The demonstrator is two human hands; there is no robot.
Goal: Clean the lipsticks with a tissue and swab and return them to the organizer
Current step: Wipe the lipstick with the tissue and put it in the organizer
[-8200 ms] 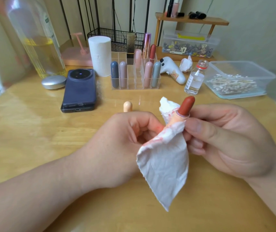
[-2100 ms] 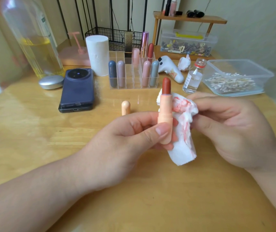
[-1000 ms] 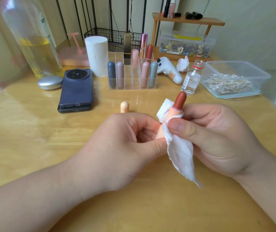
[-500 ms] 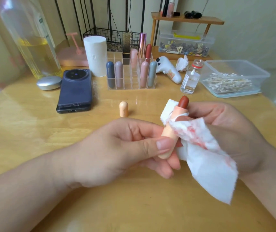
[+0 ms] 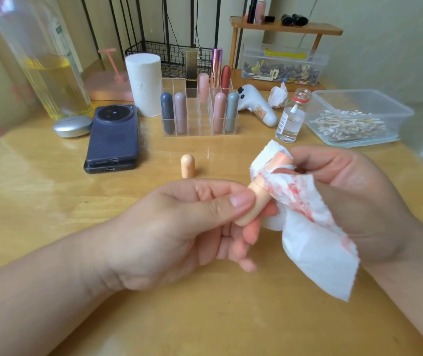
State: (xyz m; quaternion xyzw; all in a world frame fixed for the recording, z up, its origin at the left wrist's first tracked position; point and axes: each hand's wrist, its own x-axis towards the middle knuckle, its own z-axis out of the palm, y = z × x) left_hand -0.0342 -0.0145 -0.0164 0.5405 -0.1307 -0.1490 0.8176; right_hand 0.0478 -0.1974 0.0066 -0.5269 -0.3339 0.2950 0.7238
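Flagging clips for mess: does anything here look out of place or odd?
Nothing serious. The cap stands alone on the table before the organizer, off its lipstick. The tissue is smeared red. A crumpled wad lies near the vial.

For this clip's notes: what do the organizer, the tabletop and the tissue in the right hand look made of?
The organizer: clear rigid plastic, probably acrylic; lipsticks show through its walls. The tabletop: wood under glossy varnish; grain and reflections show. The tissue: soft white paper, ragged edge, red smears.
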